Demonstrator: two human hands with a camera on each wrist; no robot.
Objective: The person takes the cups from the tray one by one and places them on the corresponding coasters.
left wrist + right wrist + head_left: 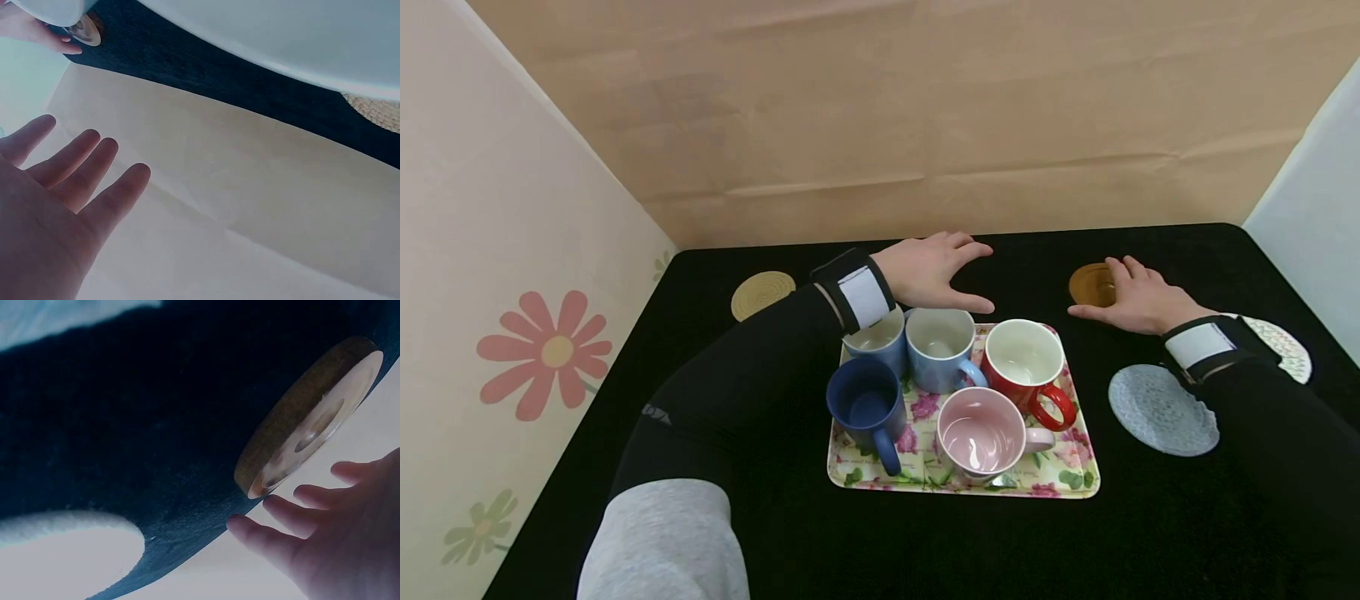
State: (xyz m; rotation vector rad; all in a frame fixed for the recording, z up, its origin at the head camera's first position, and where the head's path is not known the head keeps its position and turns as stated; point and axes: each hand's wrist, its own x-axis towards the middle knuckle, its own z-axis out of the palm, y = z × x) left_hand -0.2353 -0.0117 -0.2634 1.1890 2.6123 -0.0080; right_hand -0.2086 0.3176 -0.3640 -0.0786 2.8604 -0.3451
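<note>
My left hand (928, 268) hovers just behind the mugs, fingers extended and thumb apart, holding nothing; its spread fingers also show in the left wrist view. My right hand (1142, 300) is beside a round brown wooden coaster (1084, 287), its straight fingers overlapping the coaster's right side. In the right wrist view the coaster (287, 412) has a thick rim, with the fingertips right by its edge. On a floral tray (880, 482) stand a light blue mug (936, 354), another light blue mug (891, 343) partly behind the left wrist, a dark blue mug (865, 408), a pink mug (977, 433) and a red mug (1022, 367).
A round woven straw coaster (760, 293) lies at the back left of the black table (1000, 550). To the right are a grey round mat (1161, 408) and a white patterned disc (1281, 342), partly under the right forearm. Papered walls (925, 108) enclose the back and sides.
</note>
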